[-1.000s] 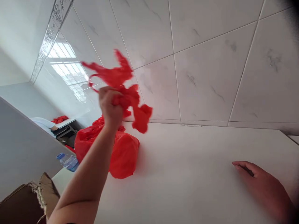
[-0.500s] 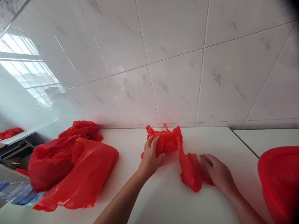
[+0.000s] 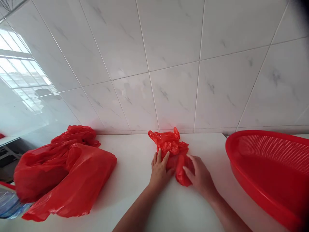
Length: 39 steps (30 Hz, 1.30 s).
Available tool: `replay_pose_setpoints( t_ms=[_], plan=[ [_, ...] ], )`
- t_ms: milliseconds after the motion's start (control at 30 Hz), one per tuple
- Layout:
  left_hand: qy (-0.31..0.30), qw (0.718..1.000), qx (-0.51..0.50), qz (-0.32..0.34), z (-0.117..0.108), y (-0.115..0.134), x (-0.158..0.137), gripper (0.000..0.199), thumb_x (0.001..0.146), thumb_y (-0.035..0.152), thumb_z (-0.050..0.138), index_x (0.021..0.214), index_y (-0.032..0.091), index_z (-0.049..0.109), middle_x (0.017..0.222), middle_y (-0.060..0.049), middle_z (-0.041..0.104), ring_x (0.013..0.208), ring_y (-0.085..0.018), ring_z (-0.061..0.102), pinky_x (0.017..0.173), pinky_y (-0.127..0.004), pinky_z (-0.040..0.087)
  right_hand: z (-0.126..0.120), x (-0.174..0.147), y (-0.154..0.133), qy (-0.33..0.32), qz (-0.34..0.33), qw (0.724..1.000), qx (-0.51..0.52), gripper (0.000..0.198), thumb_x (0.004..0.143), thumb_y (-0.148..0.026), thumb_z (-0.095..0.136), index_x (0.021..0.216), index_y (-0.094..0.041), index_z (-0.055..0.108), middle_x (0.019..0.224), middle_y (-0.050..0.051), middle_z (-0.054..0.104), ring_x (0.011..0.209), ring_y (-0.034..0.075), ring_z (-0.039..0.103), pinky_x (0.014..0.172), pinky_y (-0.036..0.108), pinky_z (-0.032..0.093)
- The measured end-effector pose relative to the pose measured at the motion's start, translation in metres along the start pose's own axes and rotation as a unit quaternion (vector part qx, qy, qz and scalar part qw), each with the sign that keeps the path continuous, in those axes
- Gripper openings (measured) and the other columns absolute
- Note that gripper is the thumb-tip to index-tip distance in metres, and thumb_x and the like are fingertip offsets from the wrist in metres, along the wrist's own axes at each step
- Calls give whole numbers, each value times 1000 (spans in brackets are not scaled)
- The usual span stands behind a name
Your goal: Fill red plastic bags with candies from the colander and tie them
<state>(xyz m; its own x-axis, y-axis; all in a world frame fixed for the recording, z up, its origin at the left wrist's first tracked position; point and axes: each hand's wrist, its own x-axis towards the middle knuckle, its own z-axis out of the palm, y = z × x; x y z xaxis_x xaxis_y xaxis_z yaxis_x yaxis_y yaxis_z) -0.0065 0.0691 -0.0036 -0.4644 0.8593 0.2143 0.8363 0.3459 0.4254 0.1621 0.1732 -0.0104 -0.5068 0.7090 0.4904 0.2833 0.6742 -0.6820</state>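
A crumpled red plastic bag (image 3: 171, 146) lies on the white table near the tiled wall. My left hand (image 3: 160, 169) rests on its left side, fingers spread and pressing down on the plastic. At the lower right, my right hand (image 3: 199, 175) curls thumb and fingers round a bunched part of the same bag; the fingertips are partly hidden. Off to the left sits a larger heap of red plastic bags (image 3: 94, 180), loosely piled and apart from both hands.
To the right stands a red plastic basket (image 3: 243, 170) with perforated walls. A white tiled wall (image 3: 173, 90) rises behind the white table (image 3: 131, 161). Clear plastic bottles (image 3: 12, 204) show at the lower left edge.
My right hand has moved left, bringing the trailing part of the bag in against the rest, so the bag is more compact. The view has shifted right, showing more of the basket.
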Motion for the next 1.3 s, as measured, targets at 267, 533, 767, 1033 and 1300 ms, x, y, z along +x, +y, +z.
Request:
replay_pose_setpoints(
  t_ms=[267, 533, 767, 1033, 1300],
  plan=[
    [60, 998, 9, 0, 7, 3, 15, 76, 78, 40, 59, 146, 30, 28, 155, -7, 23, 143, -31, 15, 113, -51, 19, 7, 6, 15, -49, 80, 996, -5, 53, 83, -25, 47, 135, -20, 38, 114, 9, 58, 102, 23, 58, 86, 35, 48],
    [169, 980, 9, 108, 20, 47, -25, 48, 84, 37, 52, 132, 31, 47, 150, -6, 34, 141, -28, 23, 115, -47, 21, -2, 9, 15, -56, 131, 990, 19, 41, 84, -21, 42, 124, -24, 47, 110, 5, 64, 99, 22, 61, 80, 34, 46],
    [146, 988, 42, -24, 31, 50, -13, 52, 77, 10, 46, 124, 31, 54, 146, -5, 40, 138, -29, 27, 108, -54, 24, -6, 12, 13, 45, 191, 971, 133, 28, 79, -37, 51, 102, -23, 61, 95, 4, 68, 83, 22, 62, 71, 29, 46],
    [187, 968, -40, -164, 33, 39, -4, 25, 83, 12, 41, 99, 20, 58, 130, -10, 52, 132, -28, 31, 103, -49, 26, -12, 18, 35, 180, 268, 919, 224, 25, 76, -34, 45, 92, -19, 58, 90, 7, 66, 76, 21, 61, 63, 28, 49],
    [257, 934, -108, -225, 29, 35, 3, 15, 90, 22, 49, 99, 15, 59, 113, -9, 58, 109, -23, 52, 93, -45, 41, -19, 22, 53, 284, 322, 829, 358, 30, 62, -23, 46, 89, -18, 58, 79, 2, 61, 62, 16, 59, 49, 27, 49]
  ],
)
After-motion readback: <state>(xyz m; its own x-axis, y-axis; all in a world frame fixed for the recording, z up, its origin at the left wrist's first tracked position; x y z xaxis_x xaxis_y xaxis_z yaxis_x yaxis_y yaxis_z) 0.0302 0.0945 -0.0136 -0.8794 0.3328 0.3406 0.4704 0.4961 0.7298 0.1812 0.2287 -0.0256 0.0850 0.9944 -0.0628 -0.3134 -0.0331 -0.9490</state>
